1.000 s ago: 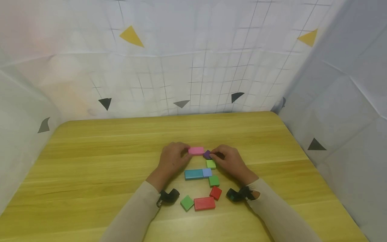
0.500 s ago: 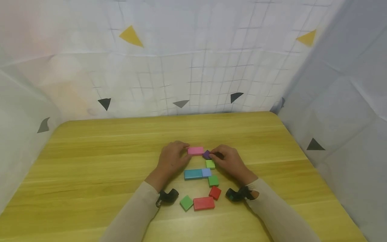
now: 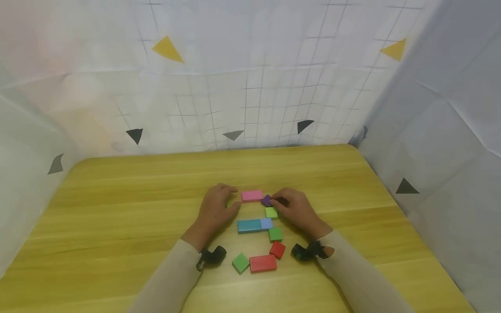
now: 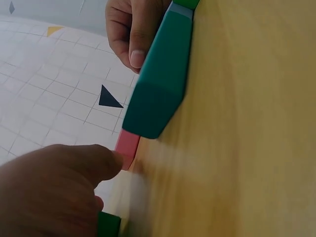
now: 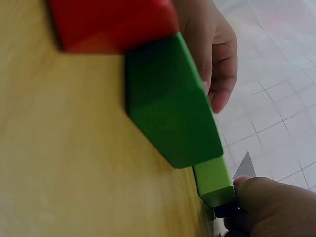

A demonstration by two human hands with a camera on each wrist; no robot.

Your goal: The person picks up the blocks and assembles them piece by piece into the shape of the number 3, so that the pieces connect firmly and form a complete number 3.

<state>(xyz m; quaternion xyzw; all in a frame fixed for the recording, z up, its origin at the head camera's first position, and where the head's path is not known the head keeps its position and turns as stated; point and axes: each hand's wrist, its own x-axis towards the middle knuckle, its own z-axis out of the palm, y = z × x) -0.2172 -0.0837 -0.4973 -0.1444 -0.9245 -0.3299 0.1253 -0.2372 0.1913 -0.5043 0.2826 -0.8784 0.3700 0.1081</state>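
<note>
Pulled back left of the pink block [image 3: 252, 196], my left hand [image 3: 213, 208] has thumb and index finger apart. A dark green edge [image 4: 109, 224] shows beneath that hand in the left wrist view; whether the hand touches it I cannot tell. My right hand [image 3: 296, 207] pinches the small purple block [image 3: 267, 200] at the pink block's right end. A lime block [image 3: 271, 212] lies just below the purple one, nearer me. Closer still are a teal block [image 3: 248, 226] with a light blue block [image 3: 266, 224] against its right end, and a green block [image 3: 275, 234].
Toward the front lie a small red block [image 3: 277, 250], a longer red block [image 3: 263, 264] and a tilted green block [image 3: 240, 263]. All rest on a wooden table [image 3: 129, 208]. A patterned cloth [image 3: 219, 100] hangs behind it and along the sides.
My left hand has let go of the pink block's left end and drawn back to the left. The right hand stays at the purple block.
</note>
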